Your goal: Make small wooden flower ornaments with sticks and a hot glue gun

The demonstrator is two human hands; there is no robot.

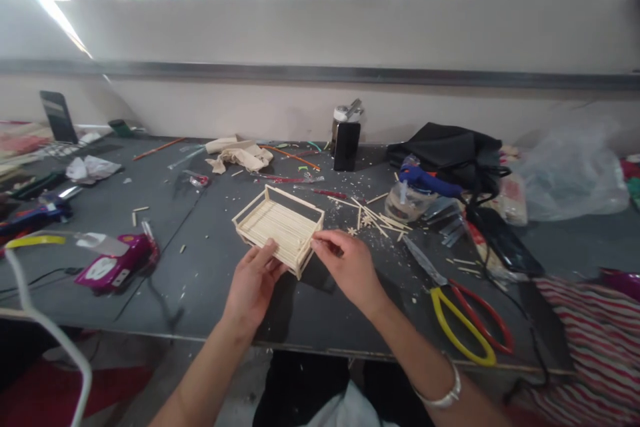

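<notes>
Matchstick-thin wood makes up the little stick tray (279, 225) sitting mid-tabletop (210, 280) — I judge it very light, stiff but brittle at its glued joints, best held by the corner posts or base edge, never the thin rails. My left hand (255, 283) lies loosely curled, fingertips touching the near long edge, nothing clamped. My right hand (350, 267) pinches the near right corner between thumb and forefinger. Loose sticks (373, 217) and yellow-handled scissors (463, 320) lie to the right — well apart.
</notes>
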